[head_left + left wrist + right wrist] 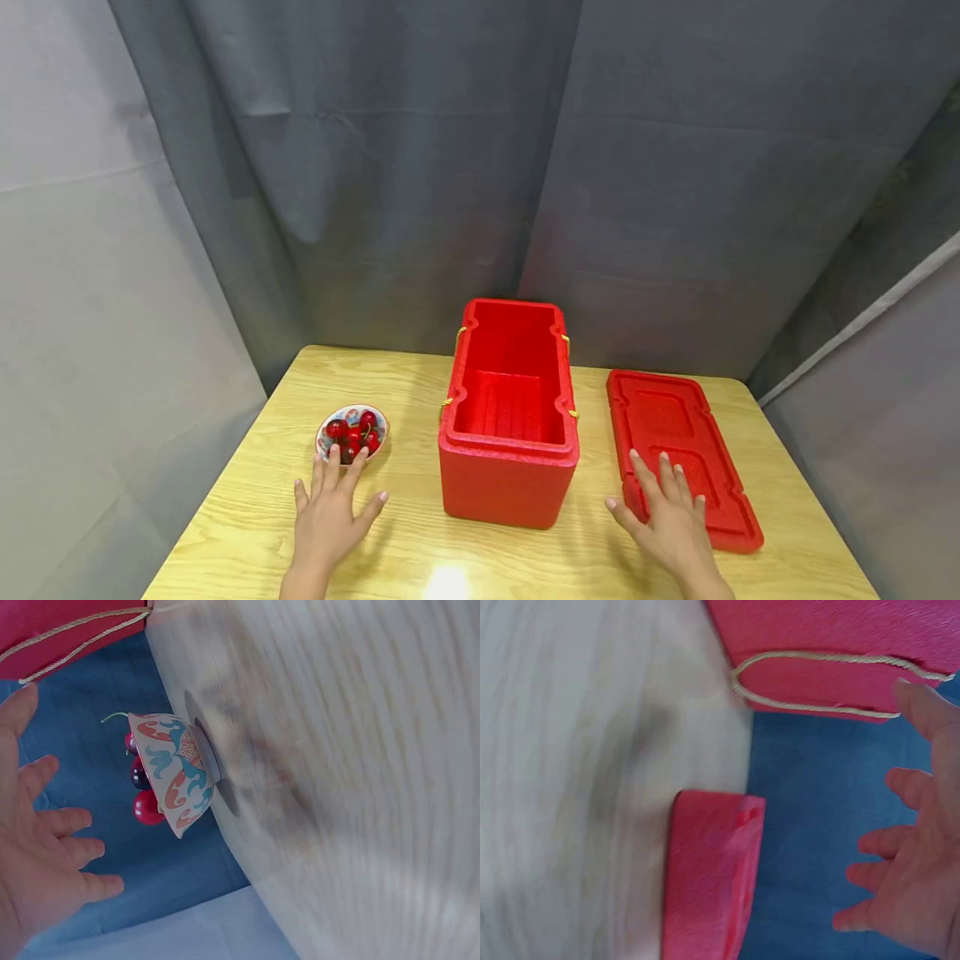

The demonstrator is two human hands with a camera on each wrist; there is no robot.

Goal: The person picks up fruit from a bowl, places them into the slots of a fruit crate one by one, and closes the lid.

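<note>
My left hand [326, 521] hovers above the table with its fingers spread, holding nothing. Just beyond its fingertips stands a small patterned bowl [180, 769] heaped with dark red cherries [352, 435]; the left wrist view shows a gap between hand and bowl. In the middle of the table is a red foam box [510, 487], its top uncovered and its visible inside bare. A flat red lid [720, 487] lies to the right of the box. My right hand [671, 529] is spread over the near left part of that lid, also holding nothing.
Yellow rope handles [817, 656] hang on the box's two long sides. The light wooden table [247, 533] backs onto a grey curtain [420, 208], with pale cloth [112, 333] at the left. Bare wood separates the bowl from the box.
</note>
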